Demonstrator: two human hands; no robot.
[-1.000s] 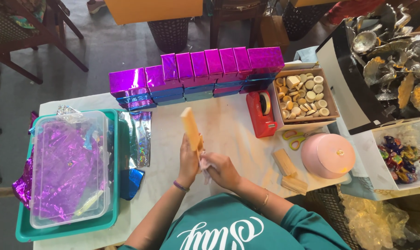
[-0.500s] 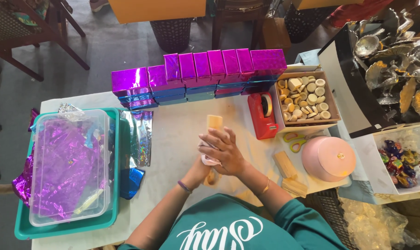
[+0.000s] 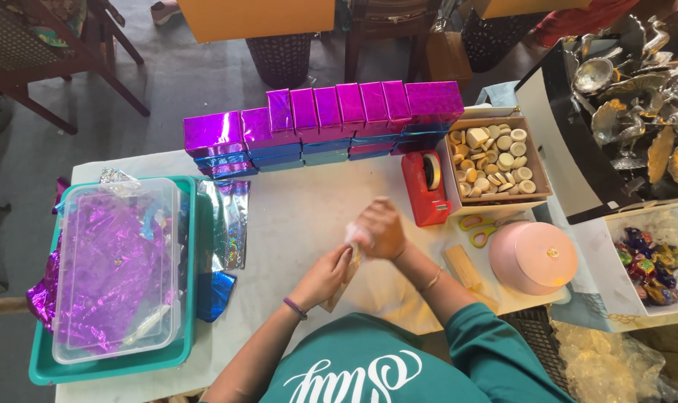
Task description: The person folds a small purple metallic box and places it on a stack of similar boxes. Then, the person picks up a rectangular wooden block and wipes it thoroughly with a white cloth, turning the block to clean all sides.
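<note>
My left hand [image 3: 325,275] and my right hand [image 3: 380,230] meet over the white table [image 3: 302,216], both closed on a flat tan cardboard piece [image 3: 340,287] that lies low between them and is mostly hidden. My right hand also presses a small whitish bit [image 3: 354,237] against it. A row of shiny purple wrapped boxes [image 3: 331,112] stacked on blue ones stands at the table's far edge. A red tape dispenser [image 3: 425,188] stands just right of my right hand.
At left a teal tray [image 3: 191,298] carries a clear tub [image 3: 119,265] of purple foil, with foil sheets [image 3: 231,224] beside it. At right are a box of round wooden pieces [image 3: 496,160], scissors [image 3: 482,228], a pink round lidded box [image 3: 535,256], tan strips [image 3: 464,269] and wrapped sweets [image 3: 649,261].
The tan cardboard piece, held upright a second ago, has come down flat toward me. Both hands have moved down over it and closed together.
</note>
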